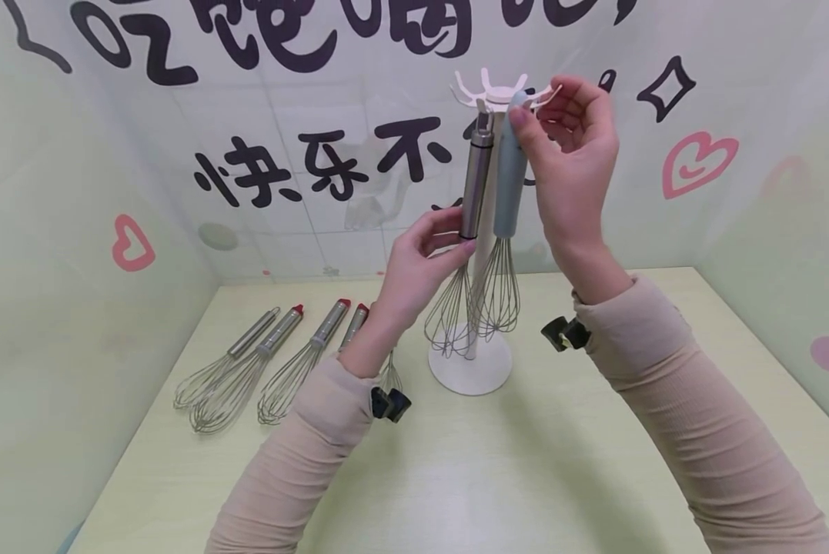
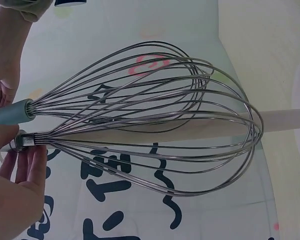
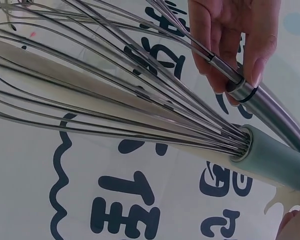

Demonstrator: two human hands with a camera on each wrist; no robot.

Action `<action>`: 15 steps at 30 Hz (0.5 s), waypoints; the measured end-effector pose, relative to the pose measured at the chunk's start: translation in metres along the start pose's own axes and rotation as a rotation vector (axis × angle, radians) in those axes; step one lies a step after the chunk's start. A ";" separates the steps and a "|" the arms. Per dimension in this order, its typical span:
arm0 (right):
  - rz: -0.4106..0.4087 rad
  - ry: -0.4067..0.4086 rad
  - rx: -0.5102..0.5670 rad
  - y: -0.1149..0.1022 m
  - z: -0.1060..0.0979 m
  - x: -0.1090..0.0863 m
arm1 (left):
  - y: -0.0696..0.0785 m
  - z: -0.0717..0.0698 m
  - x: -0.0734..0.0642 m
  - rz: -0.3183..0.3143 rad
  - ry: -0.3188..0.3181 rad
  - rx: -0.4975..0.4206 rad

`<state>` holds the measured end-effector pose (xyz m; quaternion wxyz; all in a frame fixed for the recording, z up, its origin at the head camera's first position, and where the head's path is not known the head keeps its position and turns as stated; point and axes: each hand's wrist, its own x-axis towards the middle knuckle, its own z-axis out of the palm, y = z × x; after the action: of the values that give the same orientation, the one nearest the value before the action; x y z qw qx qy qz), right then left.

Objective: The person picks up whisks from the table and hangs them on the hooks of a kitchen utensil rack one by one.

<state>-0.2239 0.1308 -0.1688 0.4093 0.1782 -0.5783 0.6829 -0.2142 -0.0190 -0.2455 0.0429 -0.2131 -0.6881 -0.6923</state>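
Note:
My left hand (image 1: 424,261) pinches a steel-handled whisk (image 1: 478,185) at the lower end of its handle, where the wires begin. That whisk hangs upright at the front of a white stand (image 1: 471,369) with curved hooks on top. Beside it is a whisk with a light blue handle (image 1: 507,185), also wires down. My right hand (image 1: 576,146) has its thumb at the top of the blue handle, with the fingers curled behind near a hook. In the right wrist view the left fingertips (image 3: 255,70) close round the steel handle's neck. Whether either loop sits on a hook is hard to tell.
Several steel whisks lie on the table to the left, one with a plain handle (image 1: 253,332) and one with a red-tipped handle (image 1: 331,322). My left forearm partly covers some of them. A printed wall sheet (image 1: 303,223) stands behind the table (image 1: 456,477).

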 end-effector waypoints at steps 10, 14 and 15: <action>-0.003 0.015 -0.020 -0.002 0.002 -0.001 | -0.001 0.001 0.000 -0.007 -0.007 -0.021; -0.005 0.014 -0.035 -0.003 0.002 -0.002 | -0.001 0.001 -0.001 -0.009 -0.008 -0.027; -0.006 0.014 -0.037 -0.003 0.002 -0.002 | -0.001 0.001 -0.001 -0.007 -0.009 -0.025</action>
<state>-0.2211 0.1284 -0.1677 0.4186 0.1675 -0.5875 0.6720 -0.2135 -0.0179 -0.2469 0.0348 -0.2146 -0.6802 -0.7001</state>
